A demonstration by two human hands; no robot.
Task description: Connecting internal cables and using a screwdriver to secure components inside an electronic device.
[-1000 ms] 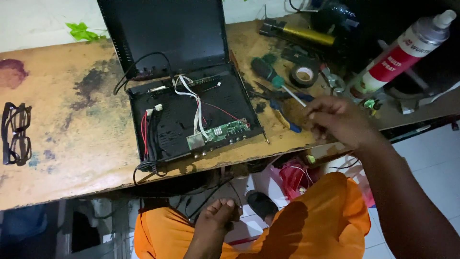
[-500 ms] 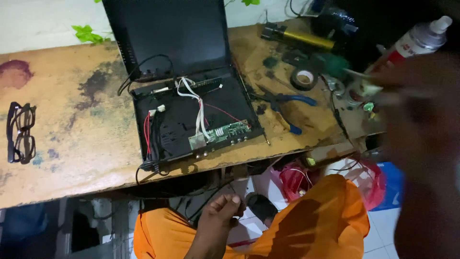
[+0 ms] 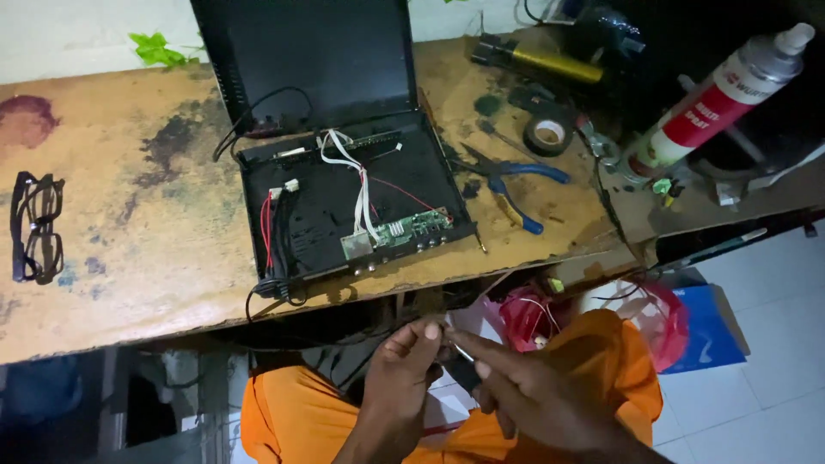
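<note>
Both hands meet over my orange-clad lap [image 3: 288, 417], below the table's front edge. My right hand [image 3: 537, 397] grips a thin tool with a metal shaft [image 3: 461, 351]; most of it is hidden in the fist. My left hand [image 3: 402, 371] pinches at the shaft's tip with thumb and fingers. Above them on the worn wooden table [image 3: 129, 266] lies an open black device case [image 3: 318, 223] with a green circuit board [image 3: 397, 233], white and red wires, and a raised black lid [image 3: 318, 60].
Blue-handled pliers [image 3: 518, 186], a roll of black tape [image 3: 550, 135], a yellow-and-black tool [image 3: 550, 60] and a white-and-red spray can [image 3: 715, 96] lie right of the case. Black glasses [image 3: 34, 228] rest at the table's left. A red bag [image 3: 524, 314] and blue bag [image 3: 709, 331] sit underneath.
My right hand left the tools on the table's right side and came down to my lap with the thin tool. My left hand rose slightly to meet it.
</note>
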